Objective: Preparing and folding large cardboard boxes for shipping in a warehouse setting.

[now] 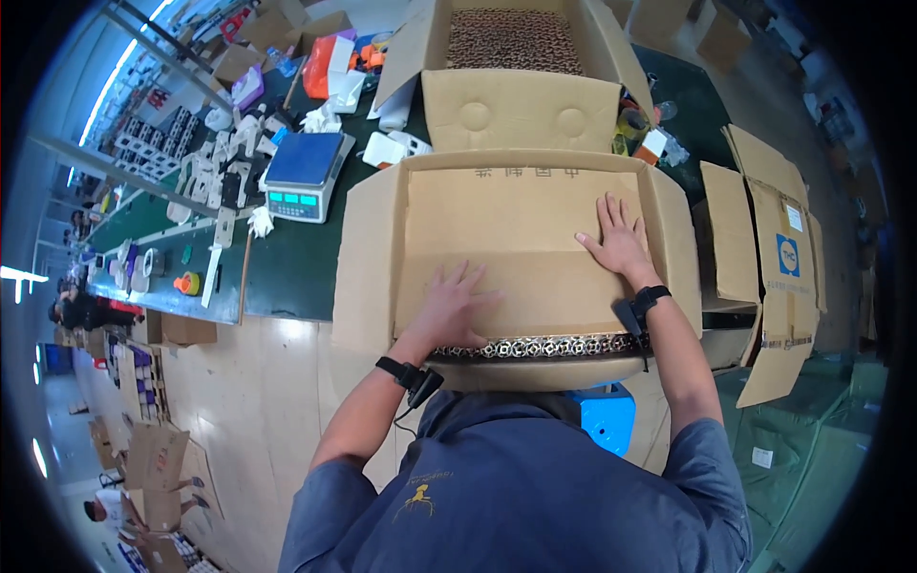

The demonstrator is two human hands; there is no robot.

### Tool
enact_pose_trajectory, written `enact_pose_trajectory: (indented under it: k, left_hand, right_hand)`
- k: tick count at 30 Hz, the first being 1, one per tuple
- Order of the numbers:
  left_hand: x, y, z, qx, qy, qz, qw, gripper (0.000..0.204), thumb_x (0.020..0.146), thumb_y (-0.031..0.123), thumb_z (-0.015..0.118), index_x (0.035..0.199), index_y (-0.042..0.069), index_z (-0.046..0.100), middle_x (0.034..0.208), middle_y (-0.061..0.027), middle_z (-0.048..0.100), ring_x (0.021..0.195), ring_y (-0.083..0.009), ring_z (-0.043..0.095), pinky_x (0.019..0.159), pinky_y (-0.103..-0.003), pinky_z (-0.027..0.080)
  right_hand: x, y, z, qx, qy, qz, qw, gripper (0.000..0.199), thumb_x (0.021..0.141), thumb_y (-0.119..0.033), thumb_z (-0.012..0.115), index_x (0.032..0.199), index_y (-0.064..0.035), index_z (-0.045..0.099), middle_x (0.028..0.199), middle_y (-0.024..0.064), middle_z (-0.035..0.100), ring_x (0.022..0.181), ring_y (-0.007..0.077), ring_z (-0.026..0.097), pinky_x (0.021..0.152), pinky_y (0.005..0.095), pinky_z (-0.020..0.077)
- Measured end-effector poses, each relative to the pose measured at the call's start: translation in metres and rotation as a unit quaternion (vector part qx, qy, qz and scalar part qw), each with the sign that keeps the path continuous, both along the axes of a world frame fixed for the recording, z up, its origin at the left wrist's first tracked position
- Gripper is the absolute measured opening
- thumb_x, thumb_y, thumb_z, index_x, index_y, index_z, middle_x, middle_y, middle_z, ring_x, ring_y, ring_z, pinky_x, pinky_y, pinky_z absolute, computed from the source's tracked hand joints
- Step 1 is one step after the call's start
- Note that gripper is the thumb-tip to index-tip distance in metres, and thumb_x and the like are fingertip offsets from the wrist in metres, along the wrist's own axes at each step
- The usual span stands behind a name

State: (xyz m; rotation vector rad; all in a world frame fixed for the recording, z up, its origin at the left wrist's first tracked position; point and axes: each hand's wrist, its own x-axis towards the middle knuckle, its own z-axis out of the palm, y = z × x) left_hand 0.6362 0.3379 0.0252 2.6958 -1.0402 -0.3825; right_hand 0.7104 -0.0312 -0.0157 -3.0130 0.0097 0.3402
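Before me stands an open cardboard box (371, 256) with its flaps folded outward. Inside it lies a flat cardboard sheet (521, 224), covering most of the contents. Along the near edge a strip of shiny metal parts with ring-like cutouts (535, 346) shows; what lies under the sheet is hidden. My left hand (453, 307) rests on the sheet's near left, fingers spread and a little blurred. Farther up, on the right side, my right hand (619, 239) lies flat on the sheet with its fingers apart. Neither hand grips anything.
Behind it, a second open box (521, 110) holds many brownish metal parts. A blue-topped scale (306, 172) stands on the green table (287, 258) at left, amid scattered parts. Flattened cartons (774, 248) lean at right. A blue stool (607, 420) is below. People work at far left.
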Motion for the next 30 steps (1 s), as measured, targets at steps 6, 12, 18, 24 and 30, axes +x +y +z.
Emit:
enact_pose_trajectory:
  k: [6, 12, 18, 24, 30]
  left_hand:
    - [-0.01, 0.0, -0.006, -0.068, 0.008, 0.027, 0.997, 0.086, 0.054, 0.043, 0.09, 0.135, 0.03, 0.064, 0.156, -0.0175, 0.039, 0.145, -0.0434, 0.034, 0.116, -0.067, 0.025]
    - [-0.021, -0.001, -0.014, -0.04, -0.03, 0.041, 0.998, 0.091, 0.052, 0.053, 0.091, 0.135, 0.028, 0.064, 0.158, -0.0143, 0.037, 0.147, -0.0428, 0.03, 0.115, -0.071, 0.022]
    - [-0.019, -0.002, -0.023, 0.001, -0.011, 0.021, 1.0, 0.097, 0.052, 0.064, 0.085, 0.14, 0.032, 0.059, 0.164, -0.0116, 0.027, 0.151, -0.0416, 0.022, 0.111, -0.076, 0.021]
    - [-0.007, -0.001, -0.02, 0.004, -0.015, 0.018, 1.0, 0.082, 0.067, 0.049, 0.085, 0.142, 0.032, 0.057, 0.165, -0.0114, 0.024, 0.149, -0.0446, 0.023, 0.111, -0.074, 0.026]
    - [-0.002, 0.042, -0.001, 0.089, 0.025, 0.031, 0.995, 0.086, 0.066, 0.024, 0.086, 0.144, 0.035, 0.053, 0.165, -0.0095, 0.025, 0.147, -0.0442, 0.029, 0.11, -0.052, 0.045]
  right_hand:
    - [-0.026, 0.019, 0.021, 0.016, 0.078, 0.04, 0.996, 0.098, 0.088, -0.07, 0.055, 0.161, -0.0143, 0.02, 0.169, 0.0115, 0.006, 0.154, 0.0414, 0.007, 0.114, 0.0746, 0.0157]
    - [-0.092, 0.056, 0.055, 0.009, 0.152, 0.137, 0.979, 0.102, 0.078, -0.073, 0.067, 0.16, -0.0261, 0.027, 0.169, 0.0108, 0.009, 0.153, 0.0443, 0.01, 0.104, 0.081, 0.0248]
    - [-0.104, 0.06, 0.042, -0.005, 0.104, 0.139, 0.985, 0.103, 0.071, -0.069, 0.073, 0.157, -0.0307, 0.031, 0.168, 0.0099, 0.012, 0.151, 0.0469, 0.015, 0.095, 0.0832, 0.0363]
    - [-0.106, 0.041, 0.04, 0.016, 0.074, 0.139, 0.987, 0.101, 0.068, -0.05, 0.083, 0.155, -0.0309, 0.035, 0.167, 0.0077, 0.019, 0.15, 0.0457, 0.02, 0.101, 0.0751, 0.0392]
    - [-0.133, -0.024, 0.035, 0.082, 0.07, 0.075, 0.991, 0.107, 0.057, -0.021, 0.092, 0.152, -0.0312, 0.043, 0.164, 0.0059, 0.027, 0.145, 0.0462, 0.03, 0.117, 0.0483, 0.0394]
